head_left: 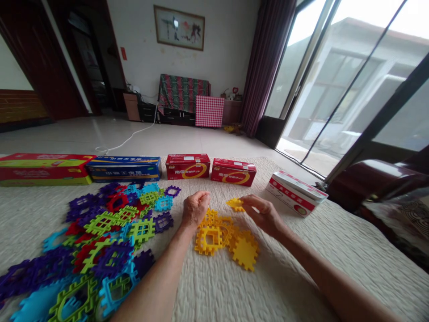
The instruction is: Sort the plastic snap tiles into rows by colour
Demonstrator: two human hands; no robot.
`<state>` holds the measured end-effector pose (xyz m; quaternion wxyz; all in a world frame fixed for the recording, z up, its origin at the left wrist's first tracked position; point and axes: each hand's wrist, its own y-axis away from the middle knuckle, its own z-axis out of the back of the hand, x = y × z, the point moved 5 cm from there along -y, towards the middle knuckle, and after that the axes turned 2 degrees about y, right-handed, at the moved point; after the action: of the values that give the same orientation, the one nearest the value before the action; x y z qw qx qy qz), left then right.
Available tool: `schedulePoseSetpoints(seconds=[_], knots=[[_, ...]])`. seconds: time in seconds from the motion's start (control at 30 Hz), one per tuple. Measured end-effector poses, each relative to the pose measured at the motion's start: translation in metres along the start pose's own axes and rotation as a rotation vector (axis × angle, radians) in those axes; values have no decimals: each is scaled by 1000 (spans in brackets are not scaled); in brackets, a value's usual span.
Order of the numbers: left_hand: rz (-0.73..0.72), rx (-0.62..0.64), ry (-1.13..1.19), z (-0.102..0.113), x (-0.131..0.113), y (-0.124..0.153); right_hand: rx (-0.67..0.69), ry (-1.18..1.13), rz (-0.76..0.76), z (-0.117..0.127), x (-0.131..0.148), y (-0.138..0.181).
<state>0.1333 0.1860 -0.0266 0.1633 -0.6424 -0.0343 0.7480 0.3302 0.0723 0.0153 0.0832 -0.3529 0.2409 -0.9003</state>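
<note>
My right hand (263,213) pinches a small yellow block piece (235,204) and holds it just above a cream textured cover (268,277). My left hand (195,208) is curled into a loose fist at the left edge of a group of yellow interlocking block pieces (228,239); whether it holds anything is hidden. A big heap of purple, green, blue and red block pieces (100,241) spreads to the left of my left forearm.
Along the far edge of the cover stand a long red box (45,169), a blue box (124,168), two red boxes (187,166) (233,171) and a tilted white-and-red box (295,192). Glass doors (351,89) rise on the right.
</note>
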Motion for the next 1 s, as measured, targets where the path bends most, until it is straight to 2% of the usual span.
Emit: schedulePoseSetpoints(seconds=[0.07, 0.1, 0.17, 0.23, 0.33, 0.43, 0.57, 0.67, 0.83, 1.0], knots=[[-3, 3, 5, 0, 0, 0, -25, -11, -199, 17, -20, -2], [-2, 5, 8, 0, 0, 0, 18, -10, -296, 23, -30, -2], [0, 8, 8, 0, -1, 0, 170, 30, -471, 33, -44, 2], [0, 9, 6, 0, -1, 0, 313, 168, -546, 42, -49, 7], [3, 6, 5, 0, -2, 1, 377, 396, -406, 50, -39, 7], [7, 11, 7, 0, -3, 1, 436, 383, -196, 45, -26, 7], [13, 6, 1, 0, -2, 1, 519, 396, -98, 39, -25, 8], [11, 6, -12, 0, -1, 1, 470, 392, -81, 42, -25, 4], [9, 10, -12, -1, 2, 0, 233, 246, 56, 28, -13, -8], [-13, 6, -38, 0, 1, -1, 220, 252, 120, -3, -17, -12]])
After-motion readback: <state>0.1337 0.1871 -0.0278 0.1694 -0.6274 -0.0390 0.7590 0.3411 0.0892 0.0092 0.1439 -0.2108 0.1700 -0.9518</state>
